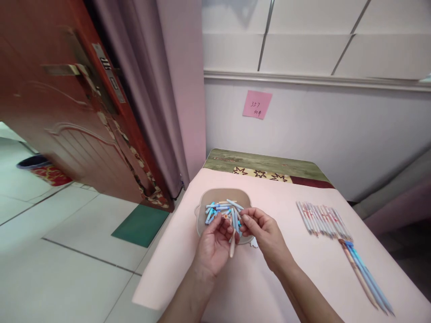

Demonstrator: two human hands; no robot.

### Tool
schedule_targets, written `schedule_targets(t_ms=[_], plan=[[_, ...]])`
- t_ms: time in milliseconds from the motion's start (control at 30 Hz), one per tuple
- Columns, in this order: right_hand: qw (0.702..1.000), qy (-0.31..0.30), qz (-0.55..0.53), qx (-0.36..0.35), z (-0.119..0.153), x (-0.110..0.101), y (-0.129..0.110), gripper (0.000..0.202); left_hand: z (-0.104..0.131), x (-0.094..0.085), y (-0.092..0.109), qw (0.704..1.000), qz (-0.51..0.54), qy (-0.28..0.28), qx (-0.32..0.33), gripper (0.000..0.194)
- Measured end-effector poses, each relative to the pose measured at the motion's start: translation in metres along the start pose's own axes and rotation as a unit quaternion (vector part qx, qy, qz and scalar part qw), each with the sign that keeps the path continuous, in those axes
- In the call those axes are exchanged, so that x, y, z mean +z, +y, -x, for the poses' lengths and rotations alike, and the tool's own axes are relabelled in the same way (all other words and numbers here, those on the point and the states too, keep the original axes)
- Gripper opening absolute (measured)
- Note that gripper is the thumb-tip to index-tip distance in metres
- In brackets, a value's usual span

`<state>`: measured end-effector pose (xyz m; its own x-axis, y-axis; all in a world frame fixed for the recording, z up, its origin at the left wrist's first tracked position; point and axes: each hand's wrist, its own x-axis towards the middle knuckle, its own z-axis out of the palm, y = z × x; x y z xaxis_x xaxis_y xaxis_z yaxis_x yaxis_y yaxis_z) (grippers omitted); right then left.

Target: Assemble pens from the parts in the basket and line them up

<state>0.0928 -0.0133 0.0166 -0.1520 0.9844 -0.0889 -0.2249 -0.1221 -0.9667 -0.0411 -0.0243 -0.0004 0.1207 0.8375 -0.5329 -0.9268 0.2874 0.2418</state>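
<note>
My left hand (215, 248) is palm up over the front of a beige plastic basin (248, 199), its fingers curled round a pale peach pen barrel (232, 246). A small orange ring-like end (225, 216) shows at the fingertips of this hand. Close beside it, my right hand (264, 231) has thumb and fingers pinched together at the basin's right rim; what they hold, if anything, is hidden. Loose blue, turquoise and peach pen parts (218, 207) lie jumbled in the basin.
To the right lies a row of pale printed pens (323, 220); below it, several longer blue and brown pens (365, 273). White sticks (254, 242) poke out beside the basin. A pink cloth (175, 269) covers the table. A red door (84, 112) stands left.
</note>
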Motion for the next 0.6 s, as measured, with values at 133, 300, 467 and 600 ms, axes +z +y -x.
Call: schedule_targets(t_ms=[133, 300, 467, 600], plan=[[1.000, -0.002, -0.025, 0.006, 0.000, 0.002, -0.002, 0.033, 0.000, 0.002, -0.003, 1.000, -0.009, 0.006, -0.001, 0.013], [0.995, 0.014, 0.064, -0.078, 0.003, 0.003, -0.003, 0.024, 0.001, 0.005, -0.011, 1.000, -0.022, 0.007, -0.003, 0.009], [0.913, 0.035, 0.323, -0.248, 0.005, 0.004, -0.002, 0.008, 0.001, 0.006, -0.016, 1.000, -0.006, -0.012, -0.001, 0.008], [0.881, 0.046, 0.370, -0.293, 0.003, 0.004, 0.002, 0.011, 0.002, 0.008, -0.017, 1.000, 0.000, -0.005, -0.011, 0.008]])
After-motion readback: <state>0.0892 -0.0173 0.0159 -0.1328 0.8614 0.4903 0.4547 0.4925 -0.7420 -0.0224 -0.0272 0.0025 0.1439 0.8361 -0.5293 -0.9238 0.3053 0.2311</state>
